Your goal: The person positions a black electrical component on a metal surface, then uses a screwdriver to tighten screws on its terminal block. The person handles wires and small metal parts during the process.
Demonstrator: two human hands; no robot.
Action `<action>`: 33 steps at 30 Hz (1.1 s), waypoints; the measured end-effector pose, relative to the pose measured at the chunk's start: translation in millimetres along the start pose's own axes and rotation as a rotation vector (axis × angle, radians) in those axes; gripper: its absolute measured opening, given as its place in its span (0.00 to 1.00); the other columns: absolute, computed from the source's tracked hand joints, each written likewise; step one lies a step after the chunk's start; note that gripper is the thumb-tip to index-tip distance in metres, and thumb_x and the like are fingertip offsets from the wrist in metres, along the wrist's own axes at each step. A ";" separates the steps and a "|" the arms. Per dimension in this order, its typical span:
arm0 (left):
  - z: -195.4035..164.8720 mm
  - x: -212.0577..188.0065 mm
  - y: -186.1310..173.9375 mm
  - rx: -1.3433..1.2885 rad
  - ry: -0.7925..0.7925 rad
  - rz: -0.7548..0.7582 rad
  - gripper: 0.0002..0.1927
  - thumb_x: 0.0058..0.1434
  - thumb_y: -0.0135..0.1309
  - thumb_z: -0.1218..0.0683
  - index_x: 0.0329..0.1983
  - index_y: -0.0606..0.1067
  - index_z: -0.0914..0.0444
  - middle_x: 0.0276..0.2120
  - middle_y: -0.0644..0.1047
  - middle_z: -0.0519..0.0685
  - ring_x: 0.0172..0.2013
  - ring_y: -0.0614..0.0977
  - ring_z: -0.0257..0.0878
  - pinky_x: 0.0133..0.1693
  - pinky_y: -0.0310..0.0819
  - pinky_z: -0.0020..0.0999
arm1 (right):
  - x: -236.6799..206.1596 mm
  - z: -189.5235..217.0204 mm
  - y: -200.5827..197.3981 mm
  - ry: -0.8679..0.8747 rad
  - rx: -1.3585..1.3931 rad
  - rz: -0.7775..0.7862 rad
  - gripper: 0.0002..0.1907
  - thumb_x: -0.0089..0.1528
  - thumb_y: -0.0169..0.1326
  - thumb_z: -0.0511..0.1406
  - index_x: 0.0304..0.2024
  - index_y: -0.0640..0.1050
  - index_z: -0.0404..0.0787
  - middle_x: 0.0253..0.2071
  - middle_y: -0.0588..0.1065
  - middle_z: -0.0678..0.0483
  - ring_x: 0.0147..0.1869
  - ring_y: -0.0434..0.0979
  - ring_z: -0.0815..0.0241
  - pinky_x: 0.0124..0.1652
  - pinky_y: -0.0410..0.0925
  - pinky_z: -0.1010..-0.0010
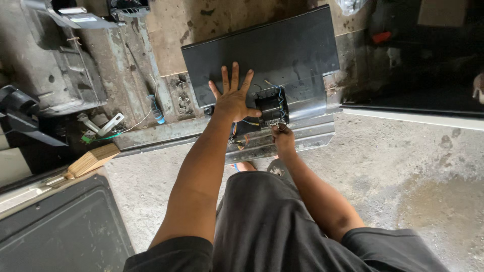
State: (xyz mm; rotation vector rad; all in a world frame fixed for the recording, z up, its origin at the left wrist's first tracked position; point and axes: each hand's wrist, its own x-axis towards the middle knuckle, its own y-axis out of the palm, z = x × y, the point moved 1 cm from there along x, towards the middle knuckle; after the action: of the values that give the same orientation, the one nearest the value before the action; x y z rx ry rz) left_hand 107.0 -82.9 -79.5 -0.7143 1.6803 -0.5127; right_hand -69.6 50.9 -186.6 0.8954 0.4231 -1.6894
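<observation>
Far left on the floor: a grey metal housing, a wooden block and a blue-handled tool. Centre: left hand lies flat, fingers spread, pressing on the dark sheet-metal panel that rests across the metal channel. Just right of it, right hand pinches the lower edge of the black wired component mounted on the panel's near edge; blue and yellow wires run over it.
</observation>
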 end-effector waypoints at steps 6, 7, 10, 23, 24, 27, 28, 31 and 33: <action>-0.1 1.8 -1.7 -0.011 0.003 0.010 0.73 0.40 0.68 0.27 0.79 0.33 0.38 0.77 0.21 0.48 0.74 0.19 0.53 0.67 0.17 0.76 | 9.3 -4.6 -6.8 0.051 -0.084 0.034 0.03 0.66 0.52 0.32 0.36 0.74 0.42 0.25 0.68 0.61 0.28 0.65 0.67 0.29 0.62 0.70; 0.1 2.1 -2.4 -0.012 0.000 0.017 0.73 0.40 0.68 0.28 0.79 0.33 0.38 0.77 0.21 0.48 0.74 0.19 0.53 0.67 0.17 0.76 | 9.1 -6.0 -5.6 0.061 -0.092 0.009 0.04 0.67 0.51 0.33 0.37 0.74 0.43 0.26 0.70 0.61 0.29 0.67 0.67 0.30 0.63 0.71; 0.6 1.9 -4.0 -0.017 0.000 0.022 0.73 0.40 0.69 0.28 0.79 0.33 0.38 0.76 0.20 0.49 0.73 0.18 0.53 0.66 0.16 0.76 | 6.1 -10.9 2.0 0.071 -0.083 -0.029 0.05 0.69 0.48 0.36 0.38 0.73 0.44 0.29 0.75 0.58 0.30 0.72 0.66 0.31 0.65 0.72; -24.8 -9.3 -4.8 0.070 -0.038 0.018 0.75 0.43 0.73 0.36 0.80 0.31 0.49 0.77 0.22 0.58 0.74 0.21 0.58 0.66 0.22 0.79 | -2.5 0.8 16.0 0.078 0.152 0.062 0.06 0.70 0.46 0.34 0.39 0.72 0.39 0.31 0.76 0.52 0.30 0.72 0.61 0.31 0.66 0.68; -39.2 -6.0 2.0 0.141 -0.031 0.001 0.76 0.44 0.73 0.37 0.80 0.30 0.56 0.77 0.24 0.60 0.75 0.23 0.58 0.67 0.23 0.78 | -1.7 2.6 15.8 0.075 0.169 0.085 0.05 0.70 0.46 0.33 0.40 0.72 0.39 0.31 0.76 0.51 0.31 0.72 0.61 0.31 0.66 0.68; -68.9 8.2 28.3 0.322 0.046 -0.194 0.67 0.50 0.66 0.52 0.80 0.30 0.59 0.76 0.28 0.67 0.73 0.28 0.66 0.66 0.27 0.79 | -4.2 4.7 9.5 0.048 0.183 0.122 0.06 0.70 0.45 0.34 0.44 0.73 0.38 0.34 0.76 0.51 0.33 0.73 0.61 0.33 0.68 0.69; -72.6 11.0 40.3 0.371 0.078 -0.271 0.63 0.53 0.63 0.59 0.80 0.31 0.58 0.75 0.29 0.70 0.72 0.29 0.70 0.64 0.28 0.80 | -5.2 3.8 7.2 0.043 0.214 0.154 0.06 0.71 0.45 0.34 0.45 0.73 0.38 0.35 0.76 0.51 0.33 0.73 0.61 0.34 0.68 0.69; -74.1 23.6 60.7 0.348 0.045 -0.282 0.61 0.54 0.56 0.64 0.80 0.30 0.55 0.75 0.30 0.69 0.73 0.31 0.70 0.65 0.30 0.80 | -8.5 -1.7 2.2 0.020 0.282 0.223 0.07 0.72 0.45 0.34 0.47 0.72 0.37 0.36 0.76 0.51 0.35 0.74 0.61 0.36 0.69 0.69; -73.6 21.7 66.0 0.381 0.055 -0.387 0.63 0.53 0.61 0.61 0.79 0.29 0.54 0.74 0.29 0.69 0.72 0.30 0.71 0.64 0.32 0.80 | -10.0 -5.5 1.9 -0.022 0.301 0.243 0.07 0.72 0.45 0.33 0.48 0.72 0.36 0.38 0.77 0.50 0.37 0.75 0.61 0.39 0.71 0.69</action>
State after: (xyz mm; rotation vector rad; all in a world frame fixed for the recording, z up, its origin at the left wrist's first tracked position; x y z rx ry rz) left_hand 20.2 -53.7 -122.8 -0.7473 1.4376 -1.1012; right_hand -65.0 60.7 -182.4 1.0979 0.0395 -1.5583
